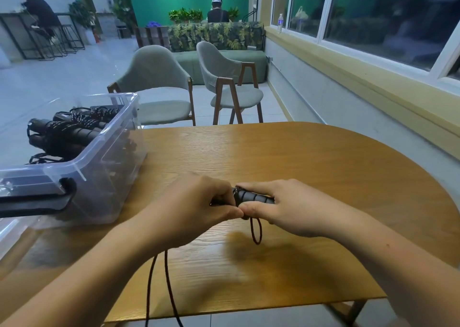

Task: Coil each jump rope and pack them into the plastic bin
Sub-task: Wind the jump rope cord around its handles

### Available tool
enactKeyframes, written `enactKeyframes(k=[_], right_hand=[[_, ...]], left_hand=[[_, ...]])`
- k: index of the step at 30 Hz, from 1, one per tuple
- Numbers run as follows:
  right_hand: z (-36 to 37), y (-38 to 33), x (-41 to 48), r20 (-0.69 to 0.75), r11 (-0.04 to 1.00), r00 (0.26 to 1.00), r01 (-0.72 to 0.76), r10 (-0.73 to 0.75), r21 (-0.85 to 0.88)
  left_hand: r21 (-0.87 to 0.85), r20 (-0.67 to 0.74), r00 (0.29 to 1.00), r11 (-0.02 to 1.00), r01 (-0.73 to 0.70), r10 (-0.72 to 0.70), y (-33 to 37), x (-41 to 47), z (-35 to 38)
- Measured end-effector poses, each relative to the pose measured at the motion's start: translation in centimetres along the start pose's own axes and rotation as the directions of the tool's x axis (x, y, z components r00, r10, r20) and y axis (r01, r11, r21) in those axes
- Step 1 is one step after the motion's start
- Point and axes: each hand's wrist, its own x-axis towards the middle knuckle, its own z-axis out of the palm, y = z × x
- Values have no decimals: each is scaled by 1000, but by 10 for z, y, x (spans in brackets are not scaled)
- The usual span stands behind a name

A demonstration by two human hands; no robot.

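Over the middle of the wooden table (311,167), both my hands hold one black jump rope. My right hand (283,209) grips its ribbed grey-black handle (254,198). My left hand (194,202) is closed on the rope's cord right beside the handle's end. A short loop of cord (256,232) hangs below my fingers. Two strands of the cord (159,284) run down under my left wrist and off the table's near edge. The clear plastic bin (104,157) stands at the left and holds several coiled black ropes (67,132).
The bin's black latch handle (37,202) points toward me at the left edge. Two grey chairs (159,85) stand beyond the table's far edge. A wall with windows (373,53) runs along the right. Two people are far off at the back.
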Motion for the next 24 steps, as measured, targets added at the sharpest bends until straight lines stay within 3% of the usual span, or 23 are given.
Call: enactKeyframes(k=[7, 12, 15, 21, 24], right_hand=[[-12, -1, -6, 264, 985, 957, 79, -119, 154], [-20, -5, -13, 431, 908, 875, 24, -221, 417], [-23, -3, -14, 444, 851, 852, 3, -278, 526], [-23, -1, -16, 417, 713, 786, 44, -457, 700], [-20, 1, -15, 364, 603, 790, 9, -493, 798]], left_hand=[[-158, 45, 993, 982, -101, 109, -9, -1, -9], [-509, 127, 986, 860, -30, 109, -20, 4, -10], [-689, 112, 985, 724, -16, 129, -20, 6, -8], [-878, 106, 984, 478, 26, 141, -17, 5, -2], [-895, 61, 989, 446, -5, 134, -19, 6, 7]])
